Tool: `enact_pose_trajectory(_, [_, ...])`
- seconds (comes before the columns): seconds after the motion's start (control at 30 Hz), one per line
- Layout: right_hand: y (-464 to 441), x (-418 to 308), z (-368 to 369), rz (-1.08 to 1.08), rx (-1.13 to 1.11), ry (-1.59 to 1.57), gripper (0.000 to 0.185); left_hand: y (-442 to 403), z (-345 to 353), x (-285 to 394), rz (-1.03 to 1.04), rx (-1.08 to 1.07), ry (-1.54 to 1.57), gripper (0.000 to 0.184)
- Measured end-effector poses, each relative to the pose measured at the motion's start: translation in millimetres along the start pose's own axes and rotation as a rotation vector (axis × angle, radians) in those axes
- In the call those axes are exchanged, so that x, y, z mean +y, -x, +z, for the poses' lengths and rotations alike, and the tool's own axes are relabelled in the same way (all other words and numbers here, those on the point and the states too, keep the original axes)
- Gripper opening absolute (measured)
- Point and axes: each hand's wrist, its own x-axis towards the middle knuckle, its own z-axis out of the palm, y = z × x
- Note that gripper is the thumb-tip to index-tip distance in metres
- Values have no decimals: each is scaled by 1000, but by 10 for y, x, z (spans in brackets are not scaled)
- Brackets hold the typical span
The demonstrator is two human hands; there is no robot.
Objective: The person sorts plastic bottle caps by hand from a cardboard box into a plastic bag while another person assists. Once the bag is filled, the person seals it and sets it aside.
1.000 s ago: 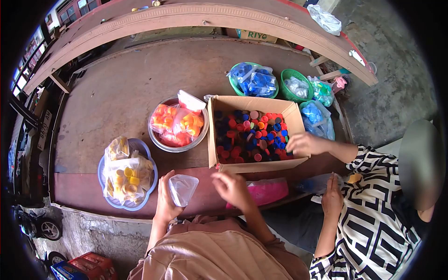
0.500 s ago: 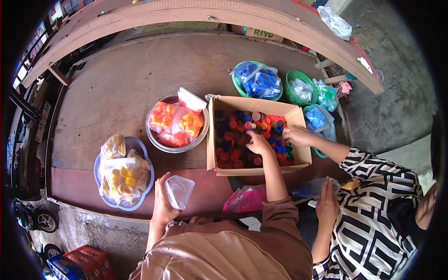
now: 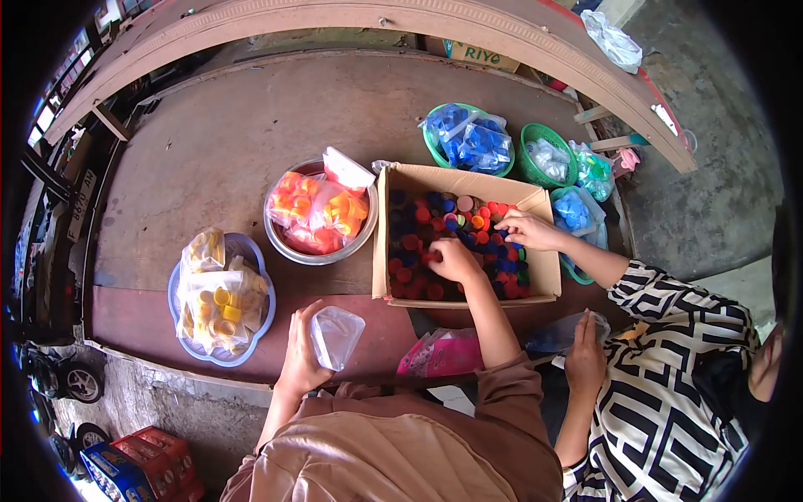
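My left hand (image 3: 303, 351) is closed round a clear plastic bag (image 3: 336, 337) above the table's front edge. Inside the cardboard box (image 3: 468, 303), my right hand (image 3: 456, 260) reaches among red, blue and dark bottle caps (image 3: 424, 224); its fingers are bent together, and what they touch is too small to name. A co-worker's hand (image 3: 529, 229) is also at the caps, to the right of mine. The co-worker's other hand (image 3: 585, 358) is by another clear bag (image 3: 562, 333). A pink packet (image 3: 443, 353) lies in front of the box.
A metal bowl (image 3: 294, 254) with bagged orange and red caps stands left of the box. Farther left is a light blue tray (image 3: 227, 358) with bagged yellow caps. Green baskets (image 3: 548, 156) with bagged caps stand behind and right. A wooden beam (image 3: 335, 23) crosses the back.
My right hand has gone from in front of the box into it, then slightly left among the caps. The co-worker's hand has shifted within the box. My left hand still holds the bag.
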Motion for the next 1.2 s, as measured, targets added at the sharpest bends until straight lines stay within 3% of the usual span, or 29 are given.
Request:
enact_pose_trajectory(0.07, [-37,-7,-45,2,106,-128,18,25,-13,23,-11,9,-1,84])
enact_pose_trajectory(0.2, [-9,-76,-127,131,44,-152,16,77,-24,7,-29,10,19,84])
enact_pose_trajectory(0.3, [-2,58,-5,26,192,-147,21,50,-26,33,-18,4,20,84])
enact_pose_trajectory(0.37, [-3,62,-62,110,168,-209,22,5,6,24,2,-5,19,84])
enact_pose_trajectory(0.47, [28,-145,-224,187,122,-651,18,-79,11,108,60,-18,11,85])
enact_pose_trajectory(0.57, [154,-431,-290,124,174,-1017,19,-125,30,106,56,-27,60,84])
enact_pose_trajectory(0.7, [453,-1185,-304,-173,430,-1058,12,-107,76,134,42,-39,50,84])
enact_pose_trajectory(0.9, [752,-1942,-178,-476,249,-364,34,-56,151,85,76,-76,54,85])
enact_pose_trajectory(0.97, [750,-1895,-241,-377,193,-584,33,-25,141,72,70,-82,42,85])
enact_pose_trajectory(1.03, [617,-1679,-326,-311,357,-599,23,31,131,66,37,-66,27,84])
enact_pose_trajectory(1.1, [453,-1270,-398,-43,405,-386,12,66,128,52,23,-64,37,84])
enact_pose_trajectory(1.2, [217,-496,-268,78,304,-16,6,78,118,94,12,-62,55,84])
